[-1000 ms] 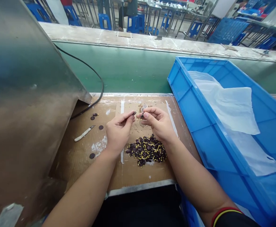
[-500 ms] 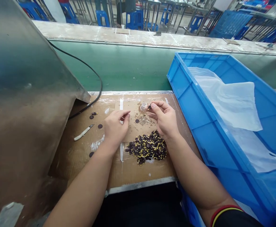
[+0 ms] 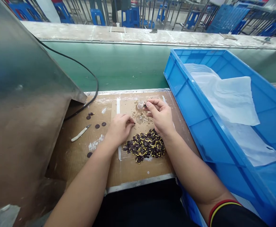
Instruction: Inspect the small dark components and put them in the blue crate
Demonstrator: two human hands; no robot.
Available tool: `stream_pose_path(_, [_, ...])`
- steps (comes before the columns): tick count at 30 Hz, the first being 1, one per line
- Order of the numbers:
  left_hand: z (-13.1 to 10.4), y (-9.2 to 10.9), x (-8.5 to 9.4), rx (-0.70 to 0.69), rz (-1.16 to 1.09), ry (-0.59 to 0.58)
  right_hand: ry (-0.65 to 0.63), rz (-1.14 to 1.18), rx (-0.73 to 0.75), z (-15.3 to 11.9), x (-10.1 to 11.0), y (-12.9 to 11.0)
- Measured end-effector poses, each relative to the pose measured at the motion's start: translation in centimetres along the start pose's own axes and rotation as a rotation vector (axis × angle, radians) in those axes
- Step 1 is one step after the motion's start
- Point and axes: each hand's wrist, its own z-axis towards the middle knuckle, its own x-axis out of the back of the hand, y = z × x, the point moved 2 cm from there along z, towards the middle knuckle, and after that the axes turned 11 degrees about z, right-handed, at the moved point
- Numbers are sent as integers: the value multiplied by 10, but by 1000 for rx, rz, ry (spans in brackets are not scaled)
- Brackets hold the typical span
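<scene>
My left hand (image 3: 121, 128) is closed, thumb and forefinger pinching the edge of a small dark disc (image 3: 134, 123), most of which the fingers hide. My right hand (image 3: 161, 116) pinches a small dark piece (image 3: 145, 106), too small to make out fully, beside a little clear round dish (image 3: 140, 105). Just below both hands lies a heap of small dark parts with yellow ends (image 3: 144, 145). To the left, several other dark discs (image 3: 97, 126) lie on the cardboard, near a white-handled knife (image 3: 80, 133).
Brown cardboard (image 3: 114, 171) covers the worktop, with white tape strips (image 3: 118, 105) on it. On the right stands a large blue crate (image 3: 187, 91) holding white sheets (image 3: 237, 97). A metal housing (image 3: 29, 104) and a black cable (image 3: 81, 64) are at the left; a green belt (image 3: 128, 66) runs behind.
My left hand has moved right and taken hold of the dark disc that lay on the cardboard. Another disc now shows where that hand was. My right hand keeps its pinch.
</scene>
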Motion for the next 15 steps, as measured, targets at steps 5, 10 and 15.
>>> stream_pose_path(5, [-2,-2,9,-37,-19,144,-59,78,-73,-2,-3,1])
stream_pose_path(10, [-7,7,18,45,-108,356,-164,167,-208,-5,-8,4])
stream_pose_path(15, [-8,12,11,202,-493,346,-203,206,-227,-8,-10,4])
